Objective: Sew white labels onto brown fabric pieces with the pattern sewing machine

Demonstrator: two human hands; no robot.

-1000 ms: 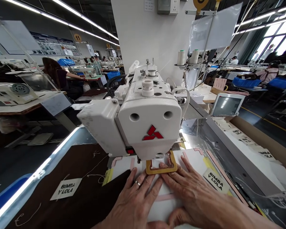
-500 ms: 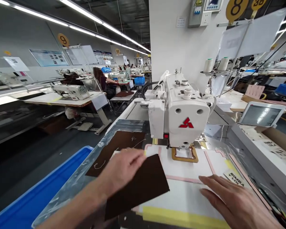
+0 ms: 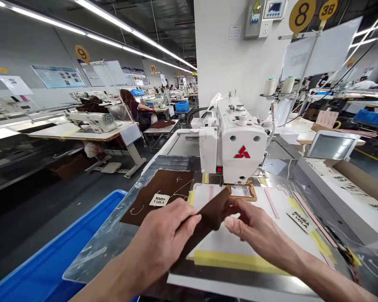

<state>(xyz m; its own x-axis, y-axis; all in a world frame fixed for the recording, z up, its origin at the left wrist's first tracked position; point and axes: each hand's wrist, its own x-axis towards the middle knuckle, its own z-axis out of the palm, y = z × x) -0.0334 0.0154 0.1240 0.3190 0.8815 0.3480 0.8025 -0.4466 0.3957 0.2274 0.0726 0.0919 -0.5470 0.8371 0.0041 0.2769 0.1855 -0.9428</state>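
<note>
My left hand (image 3: 166,235) and my right hand (image 3: 255,228) both pinch a dark brown fabric piece (image 3: 209,218), held lifted over the white template board (image 3: 239,243) in front of the white sewing machine (image 3: 236,142). Left fingers grip its lower left edge, right fingers its upper right corner. A tan clamp frame (image 3: 244,191) sits under the machine's head. Another brown fabric piece (image 3: 157,191) with a white "BIMBA Y LOLA" label (image 3: 159,200) lies flat to the left.
A loose label (image 3: 300,221) lies on the board's right. A cardboard box of labels (image 3: 359,184) and a screen (image 3: 332,146) stand at right. A blue bin (image 3: 50,260) is low left. Other sewing stations and a seated person (image 3: 130,105) lie beyond.
The view pulled back from the machine. My left hand slid the brown piece over, then both hands lifted it. My right hand left the board and took its corner.
</note>
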